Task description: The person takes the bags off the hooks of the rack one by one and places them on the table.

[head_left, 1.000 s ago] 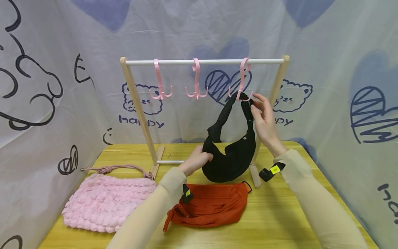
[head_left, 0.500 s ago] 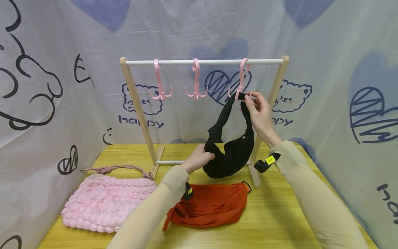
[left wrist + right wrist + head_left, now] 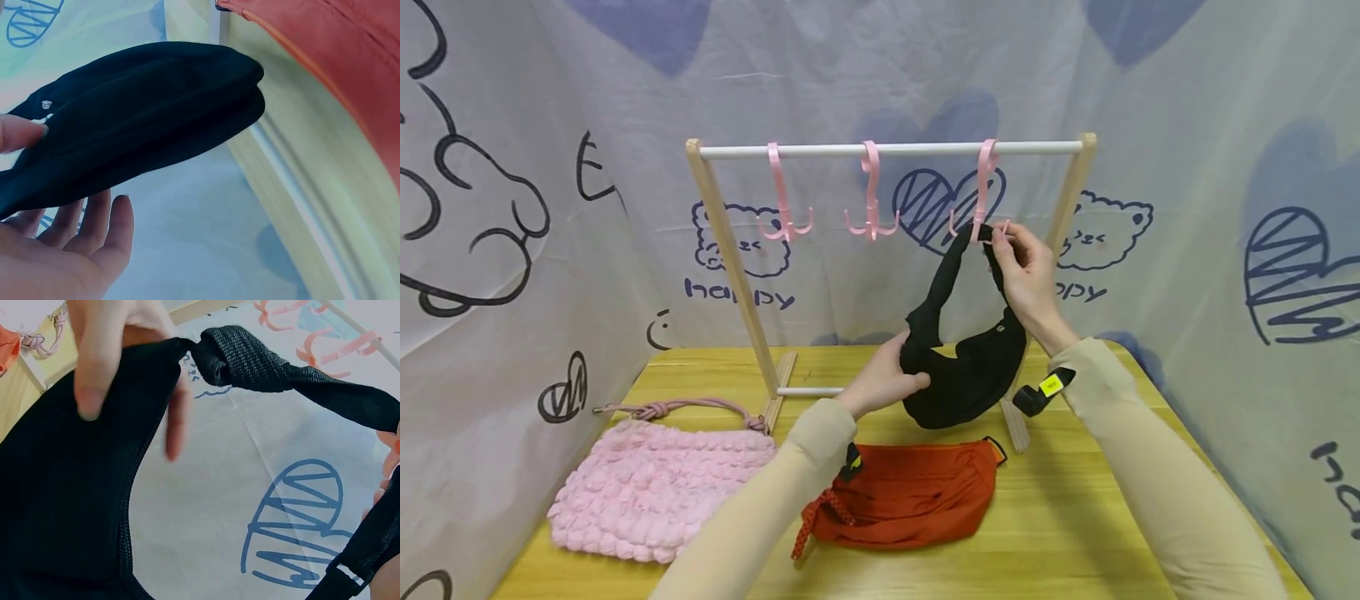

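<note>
A black shoulder bag (image 3: 962,387) with a zip and a knotted strap (image 3: 942,287) is held up beneath the right-hand pink hook (image 3: 981,196). My left hand (image 3: 887,379) holds the bag's left end, thumb in front and fingers behind. The left wrist view shows the bag (image 3: 156,112) between the thumb and the spread fingers (image 3: 94,225). My right hand (image 3: 1030,271) pinches the top of the strap beside a hook prong. At the hook the strap looks looped over a prong; the fingers partly hide the contact.
Two more pink hooks, a middle one (image 3: 872,196) and a left one (image 3: 784,196), hang from the white rail (image 3: 925,149) of a wooden-sided rack. An orange-red bag (image 3: 917,496) and a puffy pink bag (image 3: 662,487) lie on the wooden table (image 3: 1060,525).
My right hand has moved left to the strap's top by the hook. The left hand has shifted slightly right, its thumb now straighter, and the bag's body has swung right.
</note>
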A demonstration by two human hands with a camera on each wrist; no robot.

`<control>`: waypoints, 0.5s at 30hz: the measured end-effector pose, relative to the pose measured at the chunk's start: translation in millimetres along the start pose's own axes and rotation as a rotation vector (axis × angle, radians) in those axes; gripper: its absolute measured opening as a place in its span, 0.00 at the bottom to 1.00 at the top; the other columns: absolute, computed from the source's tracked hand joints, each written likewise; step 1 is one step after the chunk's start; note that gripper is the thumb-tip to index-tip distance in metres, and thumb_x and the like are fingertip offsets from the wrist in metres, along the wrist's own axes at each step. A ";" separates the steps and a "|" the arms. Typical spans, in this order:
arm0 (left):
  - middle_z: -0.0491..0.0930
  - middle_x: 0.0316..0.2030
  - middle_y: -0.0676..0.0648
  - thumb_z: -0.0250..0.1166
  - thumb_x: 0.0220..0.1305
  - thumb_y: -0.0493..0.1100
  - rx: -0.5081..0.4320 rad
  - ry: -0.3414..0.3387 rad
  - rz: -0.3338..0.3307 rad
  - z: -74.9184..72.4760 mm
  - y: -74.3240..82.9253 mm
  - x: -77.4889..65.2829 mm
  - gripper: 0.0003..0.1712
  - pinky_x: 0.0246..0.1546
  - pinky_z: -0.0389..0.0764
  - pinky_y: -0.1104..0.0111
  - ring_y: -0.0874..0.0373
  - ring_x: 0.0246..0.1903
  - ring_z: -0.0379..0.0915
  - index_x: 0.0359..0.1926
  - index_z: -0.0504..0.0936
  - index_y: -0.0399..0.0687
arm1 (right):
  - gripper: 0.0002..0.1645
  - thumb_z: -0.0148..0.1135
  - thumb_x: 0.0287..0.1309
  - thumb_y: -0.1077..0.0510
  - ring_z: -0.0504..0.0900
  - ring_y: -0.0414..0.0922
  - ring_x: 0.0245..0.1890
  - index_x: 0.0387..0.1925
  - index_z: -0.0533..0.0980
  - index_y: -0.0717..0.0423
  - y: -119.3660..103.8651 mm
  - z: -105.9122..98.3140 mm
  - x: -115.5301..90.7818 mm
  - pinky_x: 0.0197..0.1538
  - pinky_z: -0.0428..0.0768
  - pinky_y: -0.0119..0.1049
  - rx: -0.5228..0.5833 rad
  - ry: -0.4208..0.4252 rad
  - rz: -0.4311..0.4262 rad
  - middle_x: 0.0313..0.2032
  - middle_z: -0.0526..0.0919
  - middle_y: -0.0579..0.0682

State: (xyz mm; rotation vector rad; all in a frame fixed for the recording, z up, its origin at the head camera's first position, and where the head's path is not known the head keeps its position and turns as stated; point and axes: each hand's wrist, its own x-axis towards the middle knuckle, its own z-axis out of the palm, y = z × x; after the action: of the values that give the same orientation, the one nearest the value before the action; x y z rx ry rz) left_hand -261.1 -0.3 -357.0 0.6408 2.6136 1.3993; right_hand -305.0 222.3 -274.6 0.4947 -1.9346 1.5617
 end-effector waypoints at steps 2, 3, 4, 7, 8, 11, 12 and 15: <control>0.62 0.76 0.39 0.67 0.64 0.46 0.030 0.018 0.005 -2.0 5.9 -0.7 0.48 0.74 0.65 0.50 0.43 0.74 0.61 0.78 0.54 0.42 | 0.18 0.52 0.76 0.57 0.72 0.36 0.34 0.53 0.77 0.68 -1.2 -0.7 -0.2 0.39 0.71 0.26 -0.006 -0.008 0.002 0.35 0.78 0.35; 0.60 0.76 0.40 0.68 0.64 0.48 0.037 0.027 0.015 -3.0 8.9 -0.7 0.49 0.74 0.64 0.50 0.43 0.74 0.60 0.79 0.53 0.42 | 0.18 0.52 0.76 0.57 0.72 0.36 0.35 0.53 0.77 0.68 -1.6 -1.0 -0.3 0.39 0.71 0.26 -0.016 -0.011 0.002 0.35 0.78 0.34; 0.61 0.76 0.40 0.68 0.63 0.50 0.038 0.036 0.026 -4.2 12.0 -0.2 0.49 0.74 0.64 0.50 0.44 0.74 0.61 0.79 0.53 0.43 | 0.18 0.52 0.76 0.57 0.72 0.36 0.35 0.52 0.77 0.68 -2.3 -1.2 -0.7 0.40 0.71 0.26 -0.020 -0.012 0.005 0.36 0.78 0.34; 0.65 0.74 0.43 0.68 0.63 0.53 0.033 0.056 0.054 -8.2 21.0 2.6 0.47 0.73 0.67 0.51 0.46 0.72 0.65 0.77 0.57 0.47 | 0.17 0.51 0.76 0.57 0.72 0.35 0.35 0.52 0.77 0.68 -2.2 -1.9 -1.0 0.40 0.71 0.25 -0.027 -0.006 0.010 0.35 0.78 0.33; 0.66 0.73 0.44 0.68 0.64 0.55 0.032 0.064 0.057 -9.9 24.2 3.8 0.46 0.72 0.67 0.51 0.47 0.71 0.65 0.76 0.58 0.48 | 0.17 0.51 0.76 0.58 0.72 0.35 0.35 0.52 0.76 0.69 -2.2 -1.9 -1.1 0.39 0.71 0.25 -0.026 -0.005 0.011 0.35 0.78 0.33; 0.66 0.73 0.44 0.67 0.64 0.58 0.045 0.102 0.052 -15.3 32.8 8.6 0.46 0.73 0.67 0.51 0.47 0.71 0.65 0.76 0.58 0.50 | 0.17 0.52 0.76 0.58 0.76 0.34 0.34 0.51 0.75 0.70 -2.5 -1.0 -0.5 0.40 0.78 0.22 0.020 -0.018 0.025 0.36 0.79 0.37; 0.66 0.73 0.44 0.66 0.64 0.59 0.054 0.117 0.046 -17.2 36.0 10.4 0.46 0.73 0.67 0.51 0.47 0.71 0.65 0.76 0.58 0.50 | 0.18 0.52 0.76 0.57 0.78 0.34 0.34 0.51 0.75 0.70 -2.8 -0.5 -0.3 0.41 0.81 0.22 0.035 -0.025 0.032 0.36 0.80 0.38; 0.67 0.71 0.45 0.65 0.65 0.61 0.053 0.158 0.049 -22.3 46.4 16.4 0.45 0.72 0.68 0.51 0.49 0.69 0.66 0.76 0.58 0.51 | 0.18 0.52 0.76 0.56 0.83 0.35 0.31 0.51 0.74 0.69 -2.9 0.6 0.2 0.41 0.85 0.26 0.078 -0.048 0.050 0.37 0.81 0.40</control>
State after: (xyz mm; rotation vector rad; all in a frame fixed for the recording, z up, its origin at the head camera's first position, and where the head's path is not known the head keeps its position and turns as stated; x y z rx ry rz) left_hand -267.8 11.9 -304.8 0.6291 2.7829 1.4559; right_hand -303.5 221.0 -272.4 0.5250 -1.9412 1.6767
